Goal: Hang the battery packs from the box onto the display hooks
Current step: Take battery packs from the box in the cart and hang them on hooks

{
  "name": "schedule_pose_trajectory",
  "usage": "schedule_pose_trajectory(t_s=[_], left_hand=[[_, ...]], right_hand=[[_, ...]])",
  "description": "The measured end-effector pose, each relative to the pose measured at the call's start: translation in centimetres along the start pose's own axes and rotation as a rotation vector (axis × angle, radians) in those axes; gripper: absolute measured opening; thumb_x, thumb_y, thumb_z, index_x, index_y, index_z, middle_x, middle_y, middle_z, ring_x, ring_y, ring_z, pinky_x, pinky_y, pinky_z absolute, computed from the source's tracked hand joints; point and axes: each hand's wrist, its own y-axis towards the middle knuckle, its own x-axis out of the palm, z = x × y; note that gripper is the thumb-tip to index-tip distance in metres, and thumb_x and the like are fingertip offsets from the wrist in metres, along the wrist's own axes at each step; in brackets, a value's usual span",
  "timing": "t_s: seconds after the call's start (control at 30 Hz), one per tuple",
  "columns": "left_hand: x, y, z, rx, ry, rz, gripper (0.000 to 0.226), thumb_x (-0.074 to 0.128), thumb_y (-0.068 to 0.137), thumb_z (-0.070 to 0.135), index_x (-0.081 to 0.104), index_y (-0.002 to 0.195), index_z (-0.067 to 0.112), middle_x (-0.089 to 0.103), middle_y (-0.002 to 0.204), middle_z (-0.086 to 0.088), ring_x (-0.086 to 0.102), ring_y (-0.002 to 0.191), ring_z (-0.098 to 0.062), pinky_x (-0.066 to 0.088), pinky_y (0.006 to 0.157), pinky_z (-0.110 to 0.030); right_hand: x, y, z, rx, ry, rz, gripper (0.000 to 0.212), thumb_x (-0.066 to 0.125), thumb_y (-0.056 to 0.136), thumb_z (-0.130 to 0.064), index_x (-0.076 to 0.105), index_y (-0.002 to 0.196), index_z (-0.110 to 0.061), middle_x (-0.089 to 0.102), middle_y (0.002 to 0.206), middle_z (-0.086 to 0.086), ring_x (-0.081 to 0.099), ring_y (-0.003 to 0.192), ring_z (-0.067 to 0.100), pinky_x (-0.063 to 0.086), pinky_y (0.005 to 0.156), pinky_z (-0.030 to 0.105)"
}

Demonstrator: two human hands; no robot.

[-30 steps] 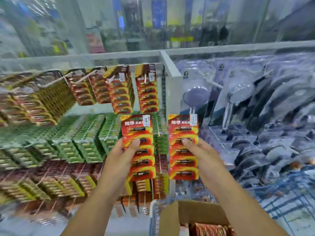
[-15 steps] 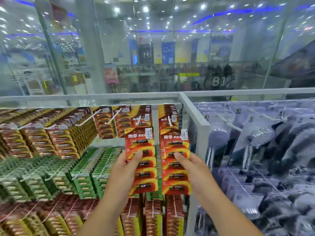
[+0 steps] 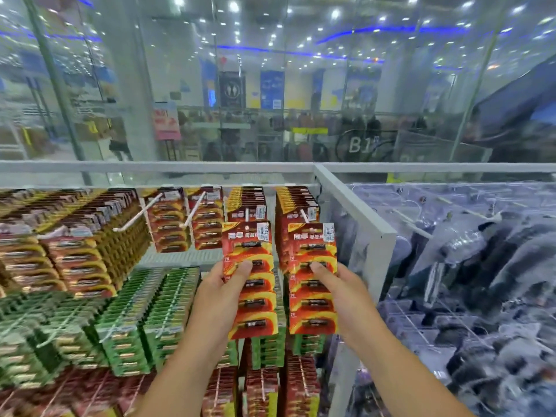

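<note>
The display rack (image 3: 355, 203) carries rows of hooks loaded with battery cards: red and gold ones along the top row, green packs (image 3: 144, 314) in the middle row, darker red ones at the bottom. To the right of the white divider, clear bags (image 3: 469, 266) of dark goods hang blurred. Both forearms reach up from the bottom of the view towards the top row. The left hand (image 3: 218, 296) holds a red strip of battery packs (image 3: 249, 278) upright by its left edge, thumb pressed on the front about a third of the way down, the other fingers hidden behind the card. The right hand (image 3: 346, 293) grips a second red strip (image 3: 313, 278) by its right edge in the same way, thumb across the front. Each strip's top edge sits just below a white hook (image 3: 304, 216) tip on the two rightmost top-row stacks, with the strips side by side and apart.
</note>
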Motion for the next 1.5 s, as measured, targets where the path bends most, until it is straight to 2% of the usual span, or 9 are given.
schedule_pose_trajectory(t_s=[0.2, 0.37, 0.73, 0.9, 1.0, 1.13, 1.23, 1.4, 1.5], left_hand=[[-0.2, 1.8, -0.7, -0.050, -0.003, -0.045, 0.027, 0.063, 0.100, 0.048, 0.071, 0.119, 0.031, 0.081, 0.102, -0.003, 0.079, 0.088, -0.031, 0.063, 0.080, -0.059], [-0.3, 2.8, -0.9, -0.040, 0.002, -0.050, 0.022, 0.063, 0.100, 0.046, 0.072, 0.116, 0.032, 0.081, 0.100, -0.003, 0.079, 0.087, -0.030, 0.063, 0.080, -0.058], [-0.1, 7.7, -2.2, 0.047, 0.060, 0.046, 0.013, 0.069, 0.099, 0.037, 0.066, 0.111, 0.038, 0.080, 0.098, 0.013, 0.078, 0.087, -0.012, 0.065, 0.077, -0.044], [-0.2, 10.5, -2.6, 0.117, 0.188, 0.102, 0.024, 0.071, 0.096, 0.044, 0.064, 0.118, 0.034, 0.076, 0.109, 0.011, 0.075, 0.096, -0.012, 0.064, 0.083, -0.042], [0.0, 11.1, -2.9, 0.162, 0.240, 0.133, 0.019, 0.070, 0.097, 0.043, 0.064, 0.111, 0.031, 0.073, 0.102, 0.013, 0.071, 0.094, -0.010, 0.056, 0.073, -0.027], [0.1, 11.3, -3.5, 0.255, 0.398, 0.213, 0.035, 0.073, 0.092, 0.047, 0.058, 0.116, 0.026, 0.056, 0.116, 0.003, 0.057, 0.091, -0.005, 0.039, 0.067, -0.011], [-0.5, 11.3, -3.8, 0.261, 0.397, 0.203, 0.042, 0.076, 0.090, 0.047, 0.053, 0.120, 0.029, 0.055, 0.116, 0.003, 0.055, 0.092, -0.003, 0.041, 0.069, -0.015], [-2.4, 10.2, -4.6, 0.256, 0.450, 0.165, 0.049, 0.074, 0.090, 0.051, 0.056, 0.129, 0.029, 0.052, 0.127, 0.007, 0.058, 0.104, -0.008, 0.051, 0.088, -0.032], [-3.9, 8.4, -5.2, 0.220, 0.429, 0.098, 0.045, 0.074, 0.089, 0.052, 0.055, 0.127, 0.035, 0.051, 0.129, 0.011, 0.059, 0.109, -0.006, 0.052, 0.087, -0.033]], right_hand=[[-0.1, 0.6, 1.1, -0.026, 0.024, 0.020, 0.020, 0.064, 0.103, -0.031, 0.072, 0.119, -0.022, 0.081, 0.104, 0.007, 0.079, 0.094, 0.030, 0.062, 0.084, 0.050], [-0.2, 1.8, 1.3, -0.024, 0.016, 0.050, 0.020, 0.064, 0.103, -0.032, 0.072, 0.119, -0.022, 0.081, 0.104, 0.006, 0.079, 0.094, 0.029, 0.062, 0.086, 0.050], [1.1, 8.0, 2.6, -0.105, -0.055, 0.231, 0.016, 0.068, 0.101, -0.035, 0.073, 0.112, -0.024, 0.081, 0.099, 0.001, 0.079, 0.089, 0.026, 0.063, 0.085, 0.054], [1.8, 11.0, 2.8, -0.138, -0.064, 0.248, 0.019, 0.066, 0.102, -0.035, 0.071, 0.115, -0.021, 0.081, 0.101, 0.003, 0.079, 0.091, 0.027, 0.061, 0.090, 0.058], [1.8, 12.0, 3.5, -0.170, -0.109, 0.289, 0.021, 0.069, 0.100, -0.039, 0.071, 0.114, -0.023, 0.080, 0.101, 0.000, 0.078, 0.093, 0.023, 0.060, 0.091, 0.056], [1.8, 12.5, 3.9, -0.196, -0.081, 0.348, 0.025, 0.072, 0.098, -0.036, 0.069, 0.116, -0.019, 0.079, 0.102, -0.001, 0.077, 0.094, 0.019, 0.061, 0.083, 0.042], [1.9, 11.9, 3.9, -0.214, -0.130, 0.393, 0.029, 0.072, 0.097, -0.040, 0.067, 0.117, -0.019, 0.075, 0.105, -0.006, 0.072, 0.092, 0.006, 0.052, 0.071, 0.020], [2.0, 10.1, 4.9, -0.200, -0.219, 0.458, 0.039, 0.071, 0.097, -0.043, 0.062, 0.129, -0.023, 0.066, 0.124, -0.008, 0.063, 0.116, 0.013, 0.049, 0.094, 0.029], [2.2, 7.5, 5.8, -0.177, -0.232, 0.383, 0.039, 0.071, 0.098, -0.041, 0.058, 0.132, -0.027, 0.061, 0.126, -0.013, 0.059, 0.117, 0.007, 0.044, 0.096, 0.029]])
